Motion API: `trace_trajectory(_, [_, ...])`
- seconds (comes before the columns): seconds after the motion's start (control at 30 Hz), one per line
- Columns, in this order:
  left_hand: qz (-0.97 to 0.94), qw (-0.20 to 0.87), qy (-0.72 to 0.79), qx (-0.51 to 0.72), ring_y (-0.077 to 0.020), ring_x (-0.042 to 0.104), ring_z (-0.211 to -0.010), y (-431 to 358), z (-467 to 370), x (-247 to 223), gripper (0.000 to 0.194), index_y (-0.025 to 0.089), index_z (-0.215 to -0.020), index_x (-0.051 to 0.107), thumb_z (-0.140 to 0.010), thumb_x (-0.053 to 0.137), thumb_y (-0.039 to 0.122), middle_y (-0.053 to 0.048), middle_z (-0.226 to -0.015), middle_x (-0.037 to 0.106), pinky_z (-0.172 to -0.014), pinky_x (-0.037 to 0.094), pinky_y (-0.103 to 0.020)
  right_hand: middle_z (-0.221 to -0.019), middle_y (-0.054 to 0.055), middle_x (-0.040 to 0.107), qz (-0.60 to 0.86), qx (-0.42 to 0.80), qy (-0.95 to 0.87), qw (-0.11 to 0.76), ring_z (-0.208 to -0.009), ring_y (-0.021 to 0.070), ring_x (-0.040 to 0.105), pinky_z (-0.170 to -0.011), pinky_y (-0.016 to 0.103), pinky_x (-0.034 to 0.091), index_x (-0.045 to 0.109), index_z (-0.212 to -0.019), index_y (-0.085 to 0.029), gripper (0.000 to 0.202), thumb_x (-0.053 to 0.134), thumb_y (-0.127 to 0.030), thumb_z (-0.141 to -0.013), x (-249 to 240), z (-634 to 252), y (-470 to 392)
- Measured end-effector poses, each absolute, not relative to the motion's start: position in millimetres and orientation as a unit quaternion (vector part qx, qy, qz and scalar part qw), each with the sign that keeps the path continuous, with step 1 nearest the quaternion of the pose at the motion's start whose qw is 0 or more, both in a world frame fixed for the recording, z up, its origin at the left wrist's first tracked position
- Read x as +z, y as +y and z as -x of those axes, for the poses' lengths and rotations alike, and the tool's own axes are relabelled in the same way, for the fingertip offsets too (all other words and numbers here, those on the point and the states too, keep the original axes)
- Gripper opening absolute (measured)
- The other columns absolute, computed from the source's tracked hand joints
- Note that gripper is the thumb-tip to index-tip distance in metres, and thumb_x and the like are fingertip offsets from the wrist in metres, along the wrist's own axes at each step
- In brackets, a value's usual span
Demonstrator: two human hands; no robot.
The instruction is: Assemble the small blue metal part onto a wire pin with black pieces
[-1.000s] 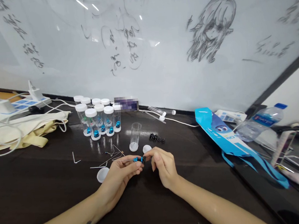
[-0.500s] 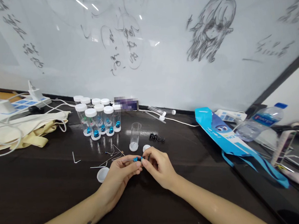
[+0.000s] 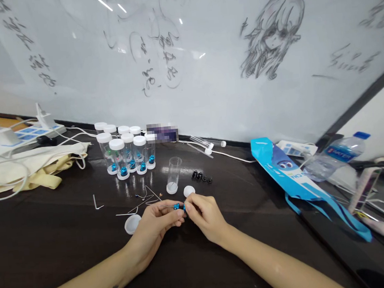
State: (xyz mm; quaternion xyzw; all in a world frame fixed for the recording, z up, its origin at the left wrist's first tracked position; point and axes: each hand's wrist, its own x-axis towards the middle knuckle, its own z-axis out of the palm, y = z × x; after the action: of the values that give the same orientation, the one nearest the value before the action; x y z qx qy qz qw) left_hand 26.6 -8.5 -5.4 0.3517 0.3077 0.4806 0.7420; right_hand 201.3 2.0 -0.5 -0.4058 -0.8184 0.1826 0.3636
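Note:
Between the fingertips of my left hand (image 3: 154, 225), closed in a pinch, is a small shiny blue and black piece (image 3: 176, 206) with a thin metal rod beside it. My right hand (image 3: 204, 212) pinches the piece's right end; the fingers hide much of it. Just beyond stands a clear tube (image 3: 175, 170) on a white base, with a round white cap (image 3: 189, 191) near it. Several small black curled parts (image 3: 201, 177) lie to its right. Left of my hands are thin bent wires (image 3: 147, 196), a shallow white dish (image 3: 132, 224) and an L-shaped hex key (image 3: 96, 202).
Several white-capped clear tubes (image 3: 118, 157) holding blue pieces stand at the back left. Farther left are a cream cloth bag (image 3: 29, 167) and a power strip (image 3: 26, 134). At right lie a blue bag (image 3: 281, 167) and a water bottle (image 3: 342, 151). A whiteboard (image 3: 208, 102) rises behind.
Both hands have shifted slightly right with the blue and black piece, still pinched between them. More of the round white cap shows beyond my right hand.

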Motion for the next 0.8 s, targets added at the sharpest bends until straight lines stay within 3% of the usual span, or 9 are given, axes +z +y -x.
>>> trace_trajectory(0.13, [-0.342, 0.746, 0.310, 0.479, -0.0094, 0.062, -0.064, -8.4, -26.1, -5.0, 0.016, 0.015, -0.085, 0.077, -0.070, 0.082, 0.016, -0.002, -0.071, 0.073, -0.065, 0.051, -0.017, -0.062, -0.003, 0.051, 0.403, 0.188, -0.816, 0.368, -0.053, 0.0109, 0.046, -0.054, 0.023, 0.035, 0.051, -0.073, -0.019, 0.028, 0.044, -0.030, -0.098, 0.9, -200.5, 2.3])
trace_trajectory(0.37, [-0.315, 0.753, 0.305, 0.491, -0.0087, 0.064, -0.064, -8.5, -25.9, -4.5, 0.014, 0.015, -0.083, 0.076, -0.070, 0.082, 0.016, -0.002, -0.071, 0.074, -0.065, 0.052, -0.017, -0.068, -0.004, 0.051, 0.392, 0.208, -0.807, 0.390, -0.047, 0.0087, 0.045, -0.047, 0.021, 0.033, 0.050, -0.091, -0.020, 0.006, 0.053, -0.025, -0.092, 3.0, -199.7, -0.7])
trace_trajectory(0.5, [-0.322, 0.753, 0.304, 0.487, -0.0087, 0.065, -0.064, -8.0, -26.3, -4.9, 0.015, 0.014, -0.083, 0.076, -0.069, 0.083, 0.017, -0.003, -0.071, 0.075, -0.066, 0.052, -0.016, -0.068, -0.004, 0.050, 0.386, 0.217, -0.808, 0.388, -0.050, 0.0097, 0.046, -0.052, 0.022, 0.036, 0.051, -0.094, -0.020, 0.008, 0.046, -0.026, -0.096, 4.4, -201.2, -1.1])
trace_trajectory(0.67, [-0.329, 0.751, 0.308, 0.483, -0.0093, 0.065, -0.064, -7.4, -26.8, -5.3, 0.017, 0.014, -0.084, 0.076, -0.069, 0.083, 0.017, -0.004, -0.072, 0.076, -0.065, 0.051, -0.016, -0.064, -0.002, 0.051, 0.388, 0.200, -0.822, 0.365, -0.058, 0.0123, 0.050, -0.059, 0.025, 0.037, 0.048, -0.072, -0.019, 0.032, 0.037, -0.028, -0.101, 4.8, -201.3, 0.3])
trace_trajectory(0.8, [-0.321, 0.750, 0.309, 0.489, -0.0079, 0.063, -0.062, -8.0, -26.8, -3.8, 0.016, 0.013, -0.083, 0.075, -0.069, 0.083, 0.017, -0.002, -0.070, 0.075, -0.064, 0.051, -0.016, -0.067, -0.002, 0.051, 0.389, 0.192, -0.823, 0.366, -0.057, 0.0114, 0.049, -0.057, 0.024, 0.036, 0.051, -0.081, -0.019, 0.020, 0.045, -0.027, -0.098, 3.5, -200.6, 0.4])
